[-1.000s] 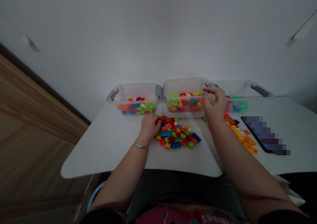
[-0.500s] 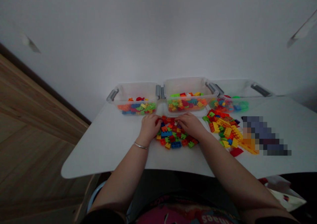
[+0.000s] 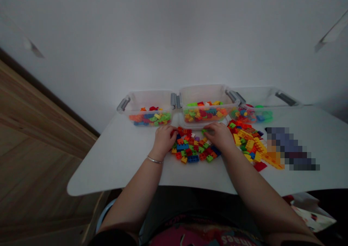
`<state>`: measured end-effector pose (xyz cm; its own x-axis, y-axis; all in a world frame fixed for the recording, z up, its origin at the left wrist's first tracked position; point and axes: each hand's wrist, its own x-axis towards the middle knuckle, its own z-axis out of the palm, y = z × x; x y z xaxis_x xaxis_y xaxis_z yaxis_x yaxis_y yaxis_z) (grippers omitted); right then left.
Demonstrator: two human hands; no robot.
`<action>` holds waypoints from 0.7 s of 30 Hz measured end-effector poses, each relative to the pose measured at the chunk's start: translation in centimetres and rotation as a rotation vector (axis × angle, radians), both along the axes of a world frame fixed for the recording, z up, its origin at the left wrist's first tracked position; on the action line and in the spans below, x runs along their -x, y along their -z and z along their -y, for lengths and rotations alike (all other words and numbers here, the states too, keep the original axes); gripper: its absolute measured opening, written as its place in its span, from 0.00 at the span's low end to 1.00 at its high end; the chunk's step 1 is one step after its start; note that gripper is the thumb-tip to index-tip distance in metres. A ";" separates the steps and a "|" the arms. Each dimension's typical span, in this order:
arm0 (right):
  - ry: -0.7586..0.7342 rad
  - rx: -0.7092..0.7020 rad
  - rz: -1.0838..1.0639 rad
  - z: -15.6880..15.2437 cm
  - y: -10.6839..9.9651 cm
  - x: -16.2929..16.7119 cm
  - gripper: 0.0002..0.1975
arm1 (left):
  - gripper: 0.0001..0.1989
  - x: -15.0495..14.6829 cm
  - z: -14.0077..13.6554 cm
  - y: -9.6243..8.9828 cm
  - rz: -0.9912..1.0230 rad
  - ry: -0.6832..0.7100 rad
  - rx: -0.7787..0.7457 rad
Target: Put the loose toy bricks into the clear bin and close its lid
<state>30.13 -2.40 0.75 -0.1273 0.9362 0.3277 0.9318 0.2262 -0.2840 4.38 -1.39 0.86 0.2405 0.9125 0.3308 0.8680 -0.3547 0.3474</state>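
Observation:
A pile of small colourful toy building bricks lies on the white table in front of me. At its left edge is my left hand, fingers curled together beside some red bricks; what they hold, if anything, is hidden. My right hand reaches over the pile's right side, with thumb and fingers closing on a green toy brick at the far edge. Blue and dark red bricks lie under its wrist side.
Three clear plastic boxes with bricks stand along the wall: a left box, a middle box and a right box. A second heap with larger yellow pieces lies right, beside a pixelated dark object.
My right hand has moved right, from the pile's middle to its right side, uncovering bricks there. A green brick now shows at its fingertips. My left hand stays in place.

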 end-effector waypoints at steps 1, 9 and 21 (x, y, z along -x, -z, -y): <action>0.002 -0.010 -0.013 0.0 0.1 -0.1 0.11 | 0.11 0.0 0.0 0.0 -0.001 0.002 -0.002; -0.047 -0.091 -0.094 -0.2 1.1 0.2 0.11 | 0.11 0.0 0.1 -0.2 0.011 0.008 0.003; 0.052 -0.004 0.066 0.2 0.2 -0.4 0.11 | 0.12 0.1 -0.1 0.2 0.035 0.000 -0.027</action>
